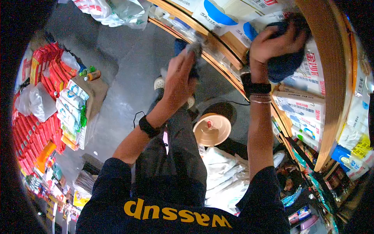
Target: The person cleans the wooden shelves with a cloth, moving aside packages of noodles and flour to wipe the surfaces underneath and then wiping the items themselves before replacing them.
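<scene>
My left hand (181, 78) is closed round a dark grey-blue cloth (193, 50) at the edge of the wooden shelf (230, 56). Motion blurs both the fingertips and the cloth. Farther right, my right hand (274, 45) grips a dark blue cloth (287, 64), which hangs bunched below the fingers in front of white packs of noodles (218, 15). Its fingers are smeared too. I wear a dark band on each wrist.
A beige basin (212, 134) with a red print stands on the grey floor (128, 58) near my legs. White bags (224, 171) lie beside it. Red packages (37, 128) are piled at the left. An upright wooden board (333, 78) divides the shelves at the right.
</scene>
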Tool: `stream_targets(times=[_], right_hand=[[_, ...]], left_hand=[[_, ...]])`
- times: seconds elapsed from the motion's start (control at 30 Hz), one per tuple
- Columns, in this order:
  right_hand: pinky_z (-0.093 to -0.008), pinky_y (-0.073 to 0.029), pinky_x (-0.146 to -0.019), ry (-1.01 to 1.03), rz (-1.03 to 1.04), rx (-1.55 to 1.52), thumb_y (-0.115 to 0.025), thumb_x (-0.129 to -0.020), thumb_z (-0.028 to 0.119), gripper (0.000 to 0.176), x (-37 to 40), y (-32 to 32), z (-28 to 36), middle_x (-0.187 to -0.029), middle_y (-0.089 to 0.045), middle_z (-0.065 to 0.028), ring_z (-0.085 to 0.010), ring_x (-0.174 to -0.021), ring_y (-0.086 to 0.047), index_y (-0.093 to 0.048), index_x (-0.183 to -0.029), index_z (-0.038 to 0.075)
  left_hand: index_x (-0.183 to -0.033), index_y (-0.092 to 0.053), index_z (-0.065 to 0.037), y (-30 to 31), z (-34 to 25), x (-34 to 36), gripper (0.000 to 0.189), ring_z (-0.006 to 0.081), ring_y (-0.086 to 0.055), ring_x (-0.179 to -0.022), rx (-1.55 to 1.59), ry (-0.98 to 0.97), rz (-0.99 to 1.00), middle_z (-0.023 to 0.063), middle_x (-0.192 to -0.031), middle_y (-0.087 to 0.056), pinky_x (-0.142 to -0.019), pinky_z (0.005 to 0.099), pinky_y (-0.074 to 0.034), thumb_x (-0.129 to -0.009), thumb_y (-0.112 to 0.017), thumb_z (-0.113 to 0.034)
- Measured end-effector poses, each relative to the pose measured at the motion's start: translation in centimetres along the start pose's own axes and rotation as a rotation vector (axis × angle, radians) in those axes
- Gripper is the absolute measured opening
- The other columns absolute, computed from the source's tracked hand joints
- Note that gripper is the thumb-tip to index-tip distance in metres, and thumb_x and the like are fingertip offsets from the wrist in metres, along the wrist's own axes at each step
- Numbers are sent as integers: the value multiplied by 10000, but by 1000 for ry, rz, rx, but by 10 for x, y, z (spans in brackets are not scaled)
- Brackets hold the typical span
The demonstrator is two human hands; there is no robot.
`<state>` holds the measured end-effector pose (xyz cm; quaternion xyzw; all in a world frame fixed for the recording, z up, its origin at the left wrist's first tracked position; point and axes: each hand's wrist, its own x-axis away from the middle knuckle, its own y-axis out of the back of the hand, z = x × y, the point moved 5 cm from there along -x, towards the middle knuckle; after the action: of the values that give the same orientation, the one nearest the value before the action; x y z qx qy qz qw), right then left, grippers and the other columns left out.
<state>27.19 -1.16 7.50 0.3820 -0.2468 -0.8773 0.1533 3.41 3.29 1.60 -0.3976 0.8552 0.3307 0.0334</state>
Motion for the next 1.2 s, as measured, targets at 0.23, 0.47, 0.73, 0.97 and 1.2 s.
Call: stream_targets(times=[0.23,0.47,0.73,0.97,1.2], right_hand=[[-383,-391,-899,328,316,324,-546,-729,49,372,116,-43,-29,-1181,-471,-138,-313,-1045,-478,-537,-1098,89],[-353,-426,-865,231,444,213,-570,-705,61,407,103,-29,-15,-1128,-507,-109,-294,-1001,-509,-541,-1101,153],[-392,-390,-897,271,474,185,-530,-722,50,388,117,4,-27,-1178,-485,-135,-325,-1037,-478,-538,-1106,101],[-397,-387,-893,192,479,216,-546,-725,44,361,131,24,-41,-1160,-494,-143,-322,-1041,-476,-555,-1083,89],[-409,-342,-920,115,280,237,-538,-745,52,349,131,15,-28,-1144,-507,-139,-328,-1042,-473,-548,-1094,43]], left_hand=[[-1217,-378,-9,25,-5,-12,666,382,-428,-1031,-119,63,-7,202,-1160,-446,-901,404,-363,-571,-516,75],[-1225,-380,-24,19,-36,-44,645,396,-429,-1014,28,-163,-43,218,-1162,-421,-879,421,-368,-605,-558,-8],[-1225,-408,-129,-37,-25,-116,669,357,-499,-943,-158,-132,-67,190,-1100,-455,-735,398,-461,-607,-662,-104],[-1244,-383,-152,-58,8,-90,607,331,-541,-820,-285,-93,53,168,-997,-484,-642,386,-484,-686,-619,-147],[-1240,-375,-100,-63,65,-47,631,313,-542,-845,-316,-45,118,155,-975,-472,-641,343,-493,-663,-626,-140]])
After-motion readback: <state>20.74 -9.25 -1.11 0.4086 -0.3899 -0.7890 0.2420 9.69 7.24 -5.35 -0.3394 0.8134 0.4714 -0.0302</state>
